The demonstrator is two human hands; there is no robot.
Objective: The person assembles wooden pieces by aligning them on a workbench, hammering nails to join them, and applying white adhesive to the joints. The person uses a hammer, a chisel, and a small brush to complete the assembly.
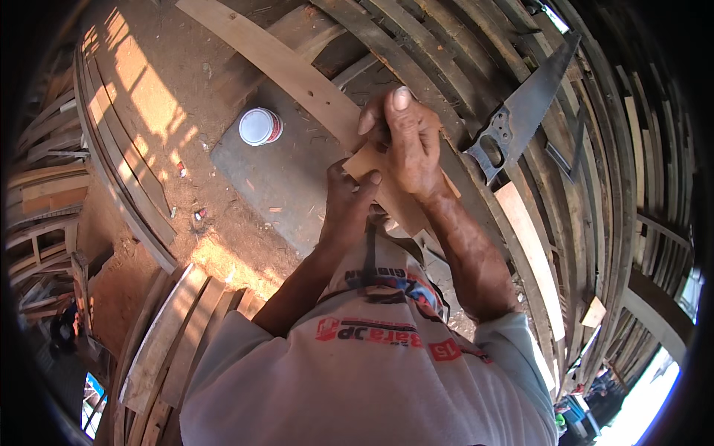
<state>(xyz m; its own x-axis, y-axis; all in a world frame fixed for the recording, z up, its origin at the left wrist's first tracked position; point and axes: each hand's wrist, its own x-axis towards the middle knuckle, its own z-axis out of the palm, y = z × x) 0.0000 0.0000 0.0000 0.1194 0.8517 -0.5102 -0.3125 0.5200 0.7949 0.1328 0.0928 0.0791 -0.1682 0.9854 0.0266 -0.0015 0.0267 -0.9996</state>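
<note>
A long wooden plank (282, 63) runs from the far left toward my body and passes beneath both hands. On it, between the hands, lies a small pale flat piece of wood (363, 160). My left hand (346, 199) is closed on this piece, its thumb pressing on top and its fingers at the left edge. Just to the right and above it, my right hand (413, 141) is raised with curled fingers and the thumb pointing away from me. Whatever those fingers hold, if anything, is hidden.
A handsaw (524, 111) rests on stacked curved boards (446, 63) at the right. A white round can (260, 126) stands on a grey sheet (297, 178) at the left. More boards (175, 334) lie near left, and curved strips (123, 149) stretch farther left.
</note>
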